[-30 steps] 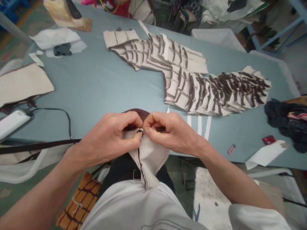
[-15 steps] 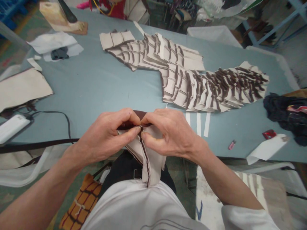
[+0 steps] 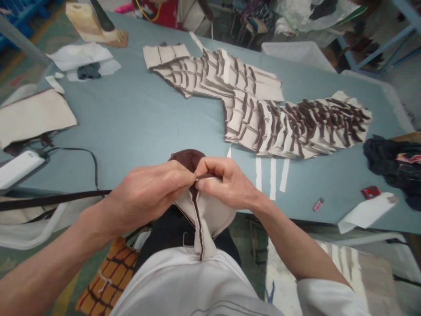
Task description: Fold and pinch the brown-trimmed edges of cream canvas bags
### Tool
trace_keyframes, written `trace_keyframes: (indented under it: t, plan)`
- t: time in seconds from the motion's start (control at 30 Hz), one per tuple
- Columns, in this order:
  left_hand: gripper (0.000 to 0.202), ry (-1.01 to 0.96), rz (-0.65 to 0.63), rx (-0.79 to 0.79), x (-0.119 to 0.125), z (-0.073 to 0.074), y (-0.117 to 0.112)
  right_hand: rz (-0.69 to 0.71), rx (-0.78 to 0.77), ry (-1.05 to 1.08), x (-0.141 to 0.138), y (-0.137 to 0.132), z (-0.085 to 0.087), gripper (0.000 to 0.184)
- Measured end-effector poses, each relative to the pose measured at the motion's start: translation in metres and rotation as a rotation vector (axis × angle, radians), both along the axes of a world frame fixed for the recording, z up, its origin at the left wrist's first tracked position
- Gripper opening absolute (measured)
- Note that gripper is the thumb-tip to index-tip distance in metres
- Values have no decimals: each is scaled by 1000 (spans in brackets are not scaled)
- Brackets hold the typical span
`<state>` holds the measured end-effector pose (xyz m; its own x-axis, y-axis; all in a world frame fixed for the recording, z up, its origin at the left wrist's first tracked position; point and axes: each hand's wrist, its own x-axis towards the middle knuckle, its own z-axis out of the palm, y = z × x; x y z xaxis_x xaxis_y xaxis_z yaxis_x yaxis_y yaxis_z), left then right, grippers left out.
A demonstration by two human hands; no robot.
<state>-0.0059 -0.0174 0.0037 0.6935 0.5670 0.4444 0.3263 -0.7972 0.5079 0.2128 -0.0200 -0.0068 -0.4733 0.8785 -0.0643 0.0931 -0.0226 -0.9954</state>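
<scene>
Blue-grey cutting table (image 3: 131,109) ahead, pleated beige panels (image 3: 259,127) beyond my grip. Beige fabric piece (image 3: 205,219) with a brown seam hangs below my hands, over my lap. Left hand (image 3: 148,193) closes in, its pinch hidden. Right hand (image 3: 226,182) pinches a small metal tab (image 3: 198,178); a short, firm pinch suits it.

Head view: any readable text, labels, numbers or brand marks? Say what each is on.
None readable. Markings on the red packet and the pink item on the table, and the blue mark on the white sheet on the floor, are too small or blurred to read.
</scene>
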Motion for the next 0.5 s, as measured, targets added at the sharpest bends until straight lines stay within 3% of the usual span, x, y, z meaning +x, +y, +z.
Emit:
trace_keyframes:
  t: [0.1, 0.23, 0.37, 0.5]
  plan:
    - [30, 5, -34, 109, -3, -6, 0, 27, -221, 172, 2, -4, -7, 14]
    - [30, 58, -41, 194, -3, -10, 0, 30, -368, 296, 6, -6, -15, 19]
    - [29, 129, -11, 140, 4, -9, -5, 5, -391, 216, 9, -5, -14, 16]
    - [25, 20, 119, -88, 14, -2, -10, 22, -270, 118, 13, -4, -3, 9]
